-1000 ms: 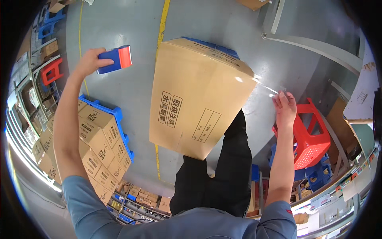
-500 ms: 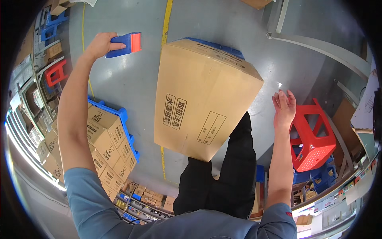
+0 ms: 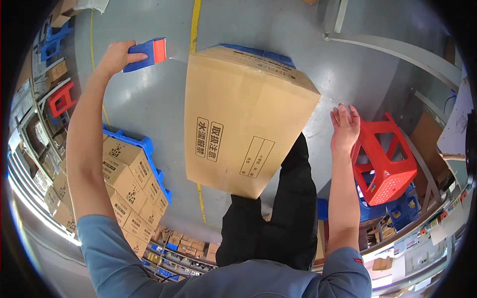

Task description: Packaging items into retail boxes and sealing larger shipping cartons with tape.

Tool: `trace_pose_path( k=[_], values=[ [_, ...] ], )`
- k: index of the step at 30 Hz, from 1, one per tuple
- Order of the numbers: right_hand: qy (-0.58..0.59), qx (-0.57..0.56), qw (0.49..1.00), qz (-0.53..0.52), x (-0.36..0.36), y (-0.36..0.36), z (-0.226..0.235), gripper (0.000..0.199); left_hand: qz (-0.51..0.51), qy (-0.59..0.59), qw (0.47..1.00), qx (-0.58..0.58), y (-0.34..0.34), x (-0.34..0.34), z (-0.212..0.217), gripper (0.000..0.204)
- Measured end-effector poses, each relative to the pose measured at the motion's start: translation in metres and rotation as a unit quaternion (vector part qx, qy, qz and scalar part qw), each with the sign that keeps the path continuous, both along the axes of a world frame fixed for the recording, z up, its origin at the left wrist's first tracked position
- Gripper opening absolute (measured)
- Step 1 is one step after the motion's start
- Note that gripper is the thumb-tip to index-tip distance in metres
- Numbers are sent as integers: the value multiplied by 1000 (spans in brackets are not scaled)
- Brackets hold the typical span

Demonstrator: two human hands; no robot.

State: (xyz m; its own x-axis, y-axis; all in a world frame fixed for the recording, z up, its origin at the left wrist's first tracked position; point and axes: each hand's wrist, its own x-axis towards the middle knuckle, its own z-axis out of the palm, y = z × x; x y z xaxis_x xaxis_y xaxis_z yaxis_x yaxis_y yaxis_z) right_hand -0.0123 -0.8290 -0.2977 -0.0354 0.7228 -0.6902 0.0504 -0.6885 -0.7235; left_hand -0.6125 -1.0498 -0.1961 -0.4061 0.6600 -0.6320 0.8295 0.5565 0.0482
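Note:
A large brown cardboard box (image 3: 238,119) stands before me, tilted in this view, with a blue support (image 3: 263,53) showing behind its far edge. Beyond its far left corner, my left hand (image 3: 119,57) is closed around a blue tape dispenser (image 3: 141,55) with a red front. A faint clear sheen shows beside the dispenser; I cannot tell whether it is tape. My right hand (image 3: 345,126) is just off the box's right corner, palm up, its fingers loosely bent and apart. No object shows clearly in it.
A red plastic stool (image 3: 385,164) is close to my right forearm. Stacked cartons (image 3: 131,184) stand on a blue pallet (image 3: 158,174) at left. A white metal frame (image 3: 397,49) crosses the far right. A yellow line (image 3: 195,25) marks the grey floor; shelves (image 3: 184,260) line the near edge.
The scene, box included, has shifted slightly left in view. My left hand still grips the dispenser. My right hand is a little closer to the box's right corner, its fingers still loosely bent.

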Motion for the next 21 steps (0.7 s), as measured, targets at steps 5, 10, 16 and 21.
trace_pose_path(
  k=[5, 10, 16, 21],
  values=[
    [2, 2, 1000, -15, -4, -1, -11, 42, -9, 15, 1000, -12, 3, -3, -11, 56],
    [11, -35, 999, 7, -13, -2, -30, 44, -23, 36, 999, -10, -3, -4, -24, 57],
    [88, -122, 988, -26, -31, -17, -77, 37, -53, 39, 997, -38, 23, 22, -57, 61],
    [111, -115, 985, -58, -54, -38, -73, 32, -84, 82, 991, -67, 26, 38, -87, 56]
  ],
)
